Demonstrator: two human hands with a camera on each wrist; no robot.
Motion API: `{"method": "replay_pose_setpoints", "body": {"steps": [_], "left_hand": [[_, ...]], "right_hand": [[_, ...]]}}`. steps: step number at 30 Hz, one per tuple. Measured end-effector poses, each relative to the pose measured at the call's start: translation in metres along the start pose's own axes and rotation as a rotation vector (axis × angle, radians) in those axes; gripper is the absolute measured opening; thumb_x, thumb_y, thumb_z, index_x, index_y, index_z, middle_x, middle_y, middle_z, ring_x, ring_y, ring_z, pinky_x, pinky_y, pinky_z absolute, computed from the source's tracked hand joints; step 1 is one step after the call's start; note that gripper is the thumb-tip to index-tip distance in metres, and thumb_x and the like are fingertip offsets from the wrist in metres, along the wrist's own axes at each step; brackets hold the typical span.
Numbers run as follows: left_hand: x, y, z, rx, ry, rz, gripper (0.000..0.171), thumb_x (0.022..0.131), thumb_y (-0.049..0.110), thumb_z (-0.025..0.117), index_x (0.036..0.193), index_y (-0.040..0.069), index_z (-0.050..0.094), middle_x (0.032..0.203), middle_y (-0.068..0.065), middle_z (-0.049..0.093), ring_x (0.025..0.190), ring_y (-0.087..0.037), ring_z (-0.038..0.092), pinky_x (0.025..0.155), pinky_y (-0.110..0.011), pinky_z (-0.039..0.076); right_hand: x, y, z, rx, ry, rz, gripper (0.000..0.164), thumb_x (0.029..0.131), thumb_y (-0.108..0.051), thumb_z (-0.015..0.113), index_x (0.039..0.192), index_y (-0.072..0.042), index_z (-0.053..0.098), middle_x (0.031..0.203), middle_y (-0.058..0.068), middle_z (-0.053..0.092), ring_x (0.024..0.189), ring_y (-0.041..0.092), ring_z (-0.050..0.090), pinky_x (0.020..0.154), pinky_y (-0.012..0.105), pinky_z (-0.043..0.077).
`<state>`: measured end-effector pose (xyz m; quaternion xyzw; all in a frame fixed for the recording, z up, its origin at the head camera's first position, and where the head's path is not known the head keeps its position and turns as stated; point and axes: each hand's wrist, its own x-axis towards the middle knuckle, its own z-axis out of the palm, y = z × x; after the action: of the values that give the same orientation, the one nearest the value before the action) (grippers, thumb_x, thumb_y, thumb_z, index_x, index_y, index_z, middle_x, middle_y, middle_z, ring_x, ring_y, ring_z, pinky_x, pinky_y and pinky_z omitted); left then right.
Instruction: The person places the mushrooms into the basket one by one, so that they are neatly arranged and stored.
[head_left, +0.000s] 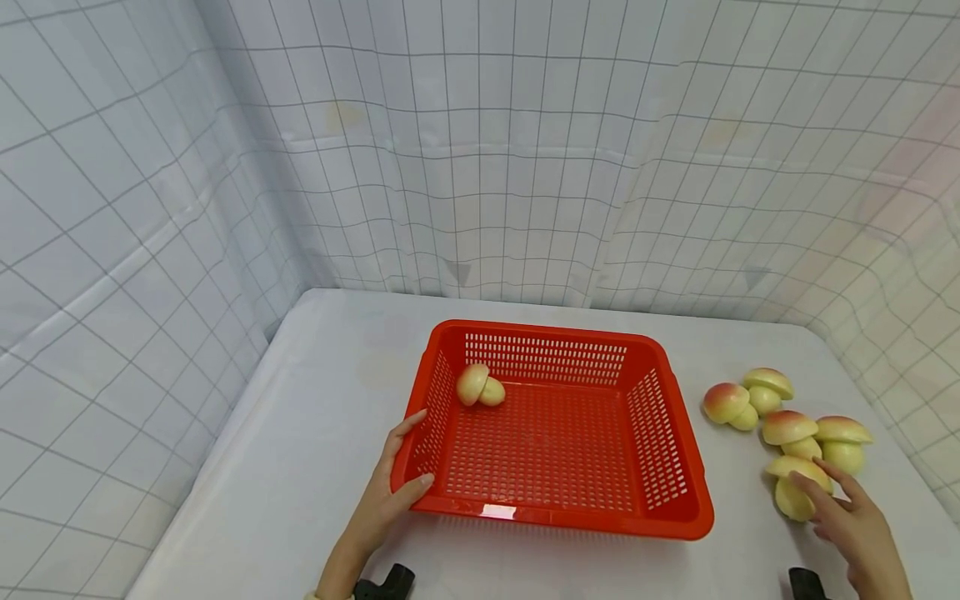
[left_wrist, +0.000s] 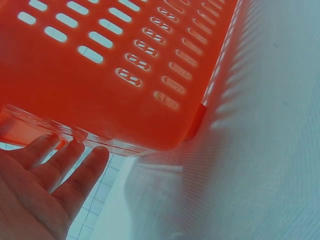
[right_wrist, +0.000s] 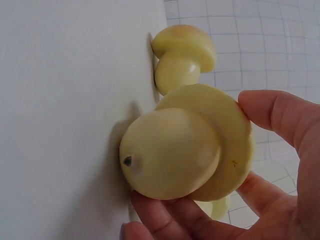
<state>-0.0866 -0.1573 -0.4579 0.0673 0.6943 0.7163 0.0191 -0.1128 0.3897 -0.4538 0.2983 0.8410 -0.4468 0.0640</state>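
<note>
My left hand [head_left: 384, 493] holds the near left corner of a red perforated plastic basket [head_left: 555, 521], thumb and index finger over the rim. In the left wrist view the other fingers [left_wrist: 80, 175] lie extended against the basket's outer side. Inside it, toward the far left, lies one yellow toy mushroom [head_left: 474, 387] with a reddish tint. To the right of the basket my right hand [head_left: 855, 521] grips another pale yellow toy mushroom [right_wrist: 170, 155] between thumb and fingers, its stem end with a dark spot facing the right wrist camera.
Several more toy mushrooms [head_left: 789, 428] sit close together on the white-covered table [head_left: 300, 433], just beyond the right hand. White grid-patterned curtains [head_left: 525, 167] stand behind the table and along both sides. Dark wrist devices [head_left: 386, 582] show at the bottom edge.
</note>
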Motion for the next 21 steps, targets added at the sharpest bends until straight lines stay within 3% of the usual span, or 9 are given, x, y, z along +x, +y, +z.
{"method": "replay_pose_setpoints", "body": {"steps": [3,7,14,18,21], "left_hand": [[0.0,0.0,0.0,-0.001,-0.005,0.003,0.07,0.083,0.011,0.059,0.145,0.025,0.029,0.145,-0.013,0.027,0.12,-0.042,0.038,0.085,-0.043,0.05],[0.0,0.0,0.0,0.002,-0.011,0.009,0.07,0.084,0.012,0.059,0.146,0.025,0.029,0.145,-0.012,0.027,0.12,-0.042,0.037,0.086,-0.042,0.049],[0.0,0.0,0.0,0.006,-0.023,0.022,0.07,0.085,0.012,0.058,0.147,0.023,0.027,0.145,-0.012,0.025,0.121,-0.041,0.037,0.087,-0.043,0.048],[0.0,0.001,0.0,0.008,-0.018,0.02,0.07,0.084,0.013,0.058,0.146,0.023,0.028,0.145,-0.012,0.026,0.121,-0.041,0.036,0.087,-0.044,0.048],[0.0,0.0,0.0,0.009,-0.02,0.024,0.07,0.084,0.013,0.058,0.147,0.022,0.027,0.145,-0.013,0.025,0.121,-0.041,0.036,0.087,-0.044,0.048]], "right_hand": [[-0.001,0.0,0.001,0.014,-0.007,-0.004,0.09,0.086,-0.061,0.053,0.152,-0.01,0.017,0.131,0.034,0.037,0.075,0.011,0.053,0.059,0.029,0.049],[-0.003,0.0,0.003,0.017,-0.003,-0.031,0.087,0.087,-0.059,0.055,0.151,-0.012,0.022,0.132,0.033,0.039,0.073,0.005,0.052,0.06,0.027,0.049],[-0.009,-0.007,0.005,-0.029,0.009,-0.084,0.089,0.086,-0.058,0.057,0.151,-0.01,0.021,0.118,0.029,0.054,0.072,0.009,0.055,0.059,0.029,0.049],[-0.014,-0.015,0.006,-0.04,0.036,-0.125,0.083,0.086,-0.057,0.057,0.151,-0.017,0.025,0.116,0.024,0.055,0.078,0.009,0.052,0.059,0.028,0.046],[-0.019,-0.021,0.007,-0.044,0.067,-0.155,0.078,0.086,-0.055,0.059,0.15,-0.023,0.029,0.106,0.013,0.059,0.078,0.008,0.049,0.059,0.026,0.042]]}}
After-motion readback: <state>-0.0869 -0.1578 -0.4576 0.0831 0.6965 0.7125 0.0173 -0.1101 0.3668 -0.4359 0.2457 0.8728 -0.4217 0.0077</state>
